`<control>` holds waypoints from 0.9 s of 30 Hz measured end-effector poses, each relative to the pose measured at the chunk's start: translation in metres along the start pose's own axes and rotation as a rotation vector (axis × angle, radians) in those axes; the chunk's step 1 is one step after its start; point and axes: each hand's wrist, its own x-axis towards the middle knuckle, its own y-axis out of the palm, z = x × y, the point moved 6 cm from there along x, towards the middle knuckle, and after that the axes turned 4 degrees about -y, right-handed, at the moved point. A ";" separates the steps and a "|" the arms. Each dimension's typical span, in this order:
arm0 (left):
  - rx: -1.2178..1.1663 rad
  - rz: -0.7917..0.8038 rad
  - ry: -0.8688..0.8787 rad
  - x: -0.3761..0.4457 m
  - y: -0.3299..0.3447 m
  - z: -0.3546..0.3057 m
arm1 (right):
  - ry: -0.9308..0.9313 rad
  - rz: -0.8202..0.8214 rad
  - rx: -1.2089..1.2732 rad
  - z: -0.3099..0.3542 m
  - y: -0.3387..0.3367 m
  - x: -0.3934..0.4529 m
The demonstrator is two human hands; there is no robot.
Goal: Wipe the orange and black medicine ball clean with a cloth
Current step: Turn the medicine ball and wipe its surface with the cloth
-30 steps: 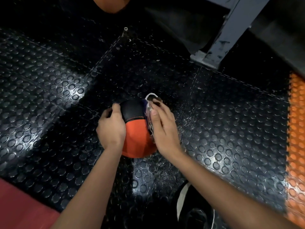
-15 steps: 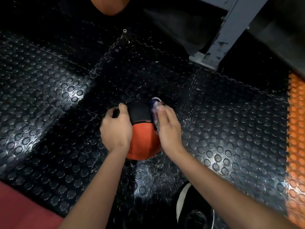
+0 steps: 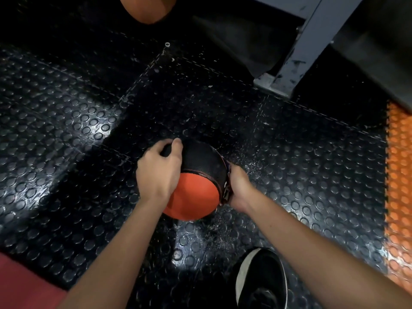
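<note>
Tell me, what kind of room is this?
Probably a gym. The floor is black studded rubber matting, a person is holding an orange and black medicine ball, and a grey metal equipment leg stands nearby.

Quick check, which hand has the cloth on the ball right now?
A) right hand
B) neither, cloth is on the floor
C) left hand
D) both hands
A: the right hand presses the cloth against the ball's right side, while the left hand grips the ball bare.
</note>
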 end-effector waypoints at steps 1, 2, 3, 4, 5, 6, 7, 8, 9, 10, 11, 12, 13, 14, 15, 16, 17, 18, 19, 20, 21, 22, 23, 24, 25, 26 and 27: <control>0.011 0.030 0.010 0.005 0.001 -0.002 | -0.038 -0.032 0.023 0.001 0.002 -0.002; 0.012 0.056 0.011 0.008 0.002 -0.002 | -0.122 -0.053 0.025 0.003 0.003 -0.004; 0.007 0.079 0.005 0.011 0.002 -0.002 | -0.242 -0.066 0.020 0.007 0.006 -0.008; 0.005 0.095 0.001 0.012 0.002 -0.002 | -0.382 -0.073 -0.011 0.013 0.010 -0.014; 0.008 0.101 0.004 0.013 0.002 -0.002 | -0.530 -0.077 -0.063 0.019 0.014 -0.021; 0.016 0.096 0.015 0.012 0.002 -0.002 | -0.679 -0.070 -0.148 0.024 0.019 -0.027; 0.023 0.085 0.029 0.012 0.001 -0.001 | -0.808 -0.036 -0.246 0.030 0.027 -0.035; 0.029 0.076 0.041 0.012 0.001 0.000 | -0.891 -0.019 -0.355 0.032 0.032 -0.037; 0.035 0.070 0.048 0.011 0.001 0.001 | -0.931 -0.009 -0.407 0.035 0.035 -0.038; 0.041 0.068 0.051 0.010 0.001 0.001 | -0.934 -0.019 -0.395 0.035 0.033 -0.034; 0.046 0.065 0.057 0.009 0.002 0.002 | -0.895 -0.021 -0.331 0.034 0.028 -0.029; 0.047 0.060 0.067 0.009 0.002 0.002 | -0.797 -0.012 -0.215 0.034 0.023 -0.022; 0.048 0.058 0.077 0.009 0.003 0.002 | -0.652 -0.005 -0.110 0.029 0.017 -0.011; 0.048 0.056 0.085 0.009 0.003 0.002 | -0.498 -0.001 -0.056 0.023 0.010 -0.002; 0.044 0.054 0.087 0.009 0.004 0.002 | -0.340 -0.017 -0.059 0.015 0.003 0.006; 0.037 0.054 0.087 0.009 0.004 0.003 | -0.194 -0.018 -0.084 0.006 -0.003 0.009; 0.031 0.055 0.087 0.008 0.005 0.004 | -0.074 0.016 -0.088 -0.002 -0.004 0.009; 0.032 0.054 0.090 0.007 0.004 0.004 | -0.001 0.027 -0.085 -0.008 -0.005 0.010; 0.035 0.051 0.094 0.007 0.004 0.006 | 0.029 0.021 -0.065 -0.010 -0.004 0.008; 0.036 0.046 0.095 0.008 0.003 0.008 | 0.015 0.001 -0.020 -0.010 -0.003 0.009; 0.027 0.041 0.094 0.009 0.002 0.010 | -0.051 -0.006 0.030 -0.005 0.001 0.006; 0.007 0.039 0.088 0.010 0.000 0.013 | -0.174 0.000 0.045 0.004 0.007 0.002; -0.013 0.042 0.080 0.012 -0.003 0.016 | -0.326 0.000 0.019 0.013 0.014 -0.005; -0.025 0.051 0.070 0.014 -0.005 0.018 | -0.479 -0.007 -0.061 0.021 0.019 -0.012; -0.031 0.063 0.066 0.017 -0.006 0.021 | -0.623 -0.022 -0.170 0.026 0.023 -0.020; -0.034 0.072 0.069 0.018 -0.007 0.023 | -0.755 -0.015 -0.295 0.030 0.028 -0.027; -0.040 0.076 0.073 0.018 -0.008 0.024 | -0.858 -0.001 -0.401 0.032 0.032 -0.034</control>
